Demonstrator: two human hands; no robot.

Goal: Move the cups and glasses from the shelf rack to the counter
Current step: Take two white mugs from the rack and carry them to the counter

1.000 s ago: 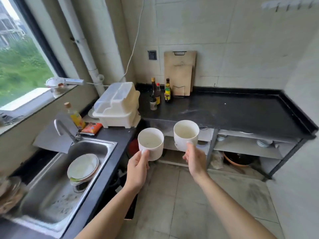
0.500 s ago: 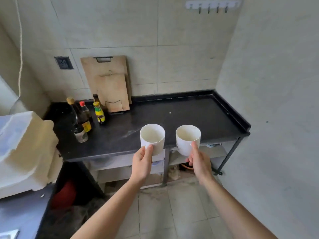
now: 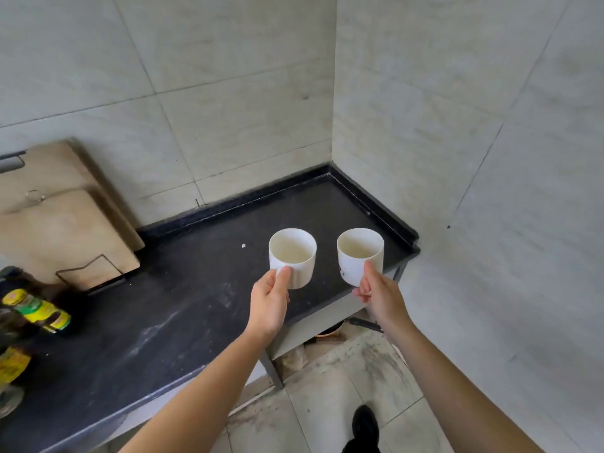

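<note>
Two white cups [image 3: 292,256] [image 3: 359,255] (one per hand), fingers gripping each above the counter [image 3: 183,308].

A single head-worn wide-angle camera looks forward and steeply down from standing height at the far right corner of a black counter [image 3: 183,308]. The view sits close, with both forearms reaching in from the near edge. Tiled walls [image 3: 228,93] fill the far side and right; floor tiles [image 3: 327,403] show nearest.

walls [image 3: 228,76] — pale tile | floor [image 3: 327,410] — stained tile | cutting boards [image 3: 65,230] lean on wall
</note>
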